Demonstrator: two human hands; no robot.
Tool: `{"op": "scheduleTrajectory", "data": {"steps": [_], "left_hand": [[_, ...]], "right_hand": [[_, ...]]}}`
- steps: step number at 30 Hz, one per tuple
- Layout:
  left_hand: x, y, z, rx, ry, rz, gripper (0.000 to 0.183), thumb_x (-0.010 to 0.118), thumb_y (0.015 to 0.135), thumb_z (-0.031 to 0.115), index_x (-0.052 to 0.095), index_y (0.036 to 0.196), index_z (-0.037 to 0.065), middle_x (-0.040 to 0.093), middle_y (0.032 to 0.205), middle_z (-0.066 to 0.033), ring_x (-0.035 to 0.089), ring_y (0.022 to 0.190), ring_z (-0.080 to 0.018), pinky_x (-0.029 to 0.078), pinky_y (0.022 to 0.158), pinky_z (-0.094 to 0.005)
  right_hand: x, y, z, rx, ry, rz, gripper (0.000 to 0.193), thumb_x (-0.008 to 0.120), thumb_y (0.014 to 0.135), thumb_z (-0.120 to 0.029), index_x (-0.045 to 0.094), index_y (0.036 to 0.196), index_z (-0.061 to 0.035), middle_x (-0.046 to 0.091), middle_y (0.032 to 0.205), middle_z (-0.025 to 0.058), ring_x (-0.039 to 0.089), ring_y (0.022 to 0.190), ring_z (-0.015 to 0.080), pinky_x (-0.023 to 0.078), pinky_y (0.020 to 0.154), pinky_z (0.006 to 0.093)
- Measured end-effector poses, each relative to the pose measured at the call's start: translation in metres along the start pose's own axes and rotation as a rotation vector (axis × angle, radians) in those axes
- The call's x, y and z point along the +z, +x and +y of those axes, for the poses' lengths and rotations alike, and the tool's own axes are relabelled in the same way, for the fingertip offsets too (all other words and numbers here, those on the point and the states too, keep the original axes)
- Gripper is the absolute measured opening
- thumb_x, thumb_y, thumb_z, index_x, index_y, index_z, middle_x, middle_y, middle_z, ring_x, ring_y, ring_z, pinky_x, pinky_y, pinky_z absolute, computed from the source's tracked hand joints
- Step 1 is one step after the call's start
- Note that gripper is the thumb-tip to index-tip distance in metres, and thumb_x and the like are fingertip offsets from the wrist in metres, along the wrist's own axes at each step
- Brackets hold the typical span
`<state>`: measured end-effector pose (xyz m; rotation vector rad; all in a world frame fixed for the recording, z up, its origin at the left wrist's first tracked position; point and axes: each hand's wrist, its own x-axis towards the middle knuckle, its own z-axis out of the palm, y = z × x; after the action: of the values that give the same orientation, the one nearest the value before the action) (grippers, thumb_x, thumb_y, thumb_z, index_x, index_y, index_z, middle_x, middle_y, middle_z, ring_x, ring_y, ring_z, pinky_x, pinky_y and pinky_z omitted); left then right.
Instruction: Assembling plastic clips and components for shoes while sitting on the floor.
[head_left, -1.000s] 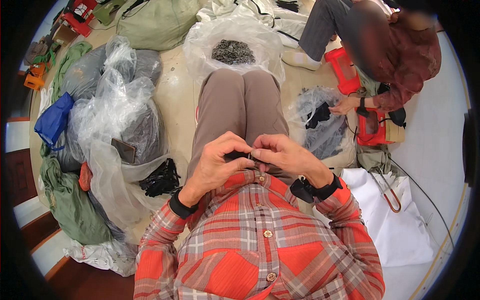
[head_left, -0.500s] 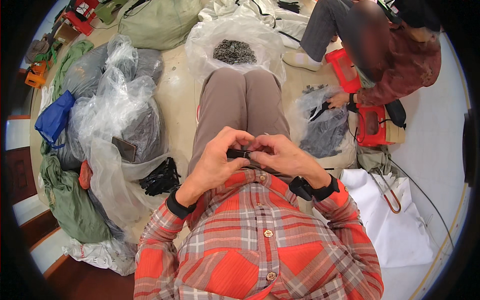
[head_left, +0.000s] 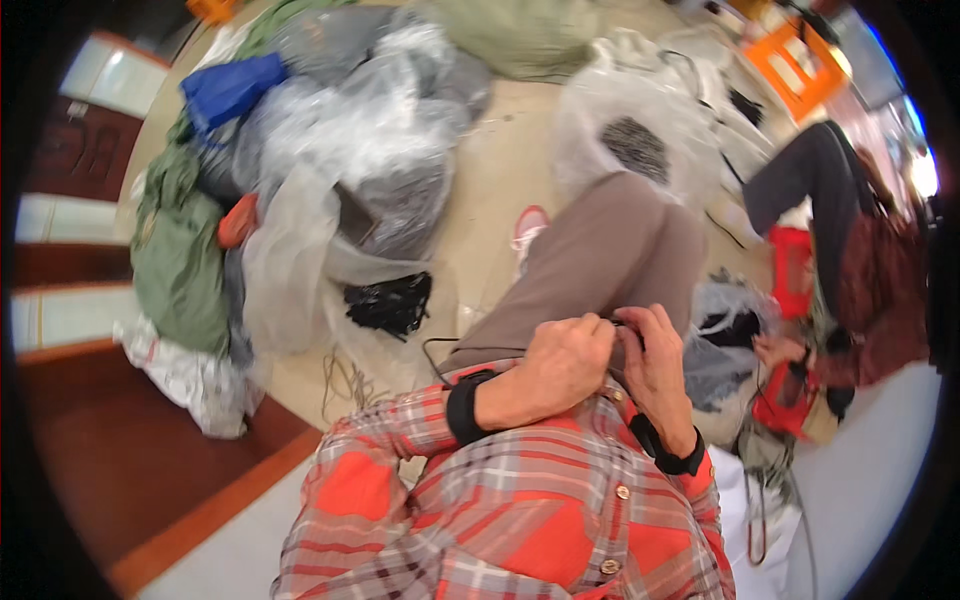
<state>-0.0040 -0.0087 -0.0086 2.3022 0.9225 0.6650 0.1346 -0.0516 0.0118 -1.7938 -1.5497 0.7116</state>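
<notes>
Black piece (head_left: 621,321): blurred, only a small dark portion exposed. Pointing direction and long axis: covered by the fingers, not determinable. Location: between the fingertips of both hands, just right of the left hand (head_left: 568,366), which is curled; its grip cannot be told. Right hand (head_left: 657,368): thumb and fingers pinched on the piece.
</notes>
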Motion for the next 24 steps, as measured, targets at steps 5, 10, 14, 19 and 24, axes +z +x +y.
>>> {"op": "scheduleTrajectory", "data": {"steps": [5,10,14,19,24], "left_hand": [[-0.047,-0.009,-0.066,-0.422,-0.564,-0.020,0.015,0.059,0.080,0.013,0.067,0.087,0.003,0.064,0.066,-0.0081,0.057,0.059,-0.0089,0.046,0.054,-0.0229],[-0.079,-0.102,-0.202,-1.005,-0.632,0.058,0.015,0.057,0.083,0.011,0.064,0.091,0.000,0.059,0.063,-0.0012,0.049,0.047,-0.0057,0.039,0.042,-0.0208],[-0.052,-0.220,-0.309,-1.314,-0.613,0.124,0.011,0.057,0.082,0.010,0.063,0.089,0.003,0.057,0.062,-0.0033,0.052,0.046,-0.0110,0.042,0.042,-0.0246],[-0.062,-0.286,-0.366,-1.490,-0.673,0.067,0.012,0.059,0.081,0.011,0.062,0.089,0.003,0.058,0.063,-0.0043,0.053,0.048,-0.0123,0.046,0.043,-0.0261],[-0.052,-0.277,-0.405,-1.501,-0.273,0.705,0.016,0.059,0.077,0.004,0.060,0.090,-0.004,0.059,0.063,-0.0090,0.056,0.046,-0.0162,0.047,0.040,-0.0299]], "right_hand": [[0.022,0.026,-0.014,-0.104,0.049,-0.209,0.012,0.057,0.079,-0.001,0.060,0.091,0.0005,0.052,0.075,0.0135,0.054,0.064,0.0285,0.043,0.058,0.0333],[0.025,0.038,-0.008,0.055,0.065,-0.325,0.010,0.058,0.078,-0.001,0.062,0.087,0.0017,0.054,0.070,0.0133,0.054,0.061,0.0244,0.042,0.057,0.0301],[0.029,0.040,-0.004,0.092,-0.022,-0.386,0.012,0.057,0.079,-0.002,0.061,0.089,0.0026,0.055,0.073,0.0137,0.054,0.062,0.0244,0.043,0.058,0.0300],[0.035,0.048,-0.014,0.169,-0.074,-0.468,0.012,0.056,0.080,-0.003,0.061,0.090,0.0022,0.056,0.075,0.0132,0.055,0.063,0.0226,0.043,0.059,0.0292],[0.027,0.048,-0.015,0.163,-0.124,-0.433,0.012,0.055,0.081,-0.003,0.061,0.090,0.0023,0.056,0.075,0.0130,0.055,0.063,0.0220,0.043,0.059,0.0290]]}}
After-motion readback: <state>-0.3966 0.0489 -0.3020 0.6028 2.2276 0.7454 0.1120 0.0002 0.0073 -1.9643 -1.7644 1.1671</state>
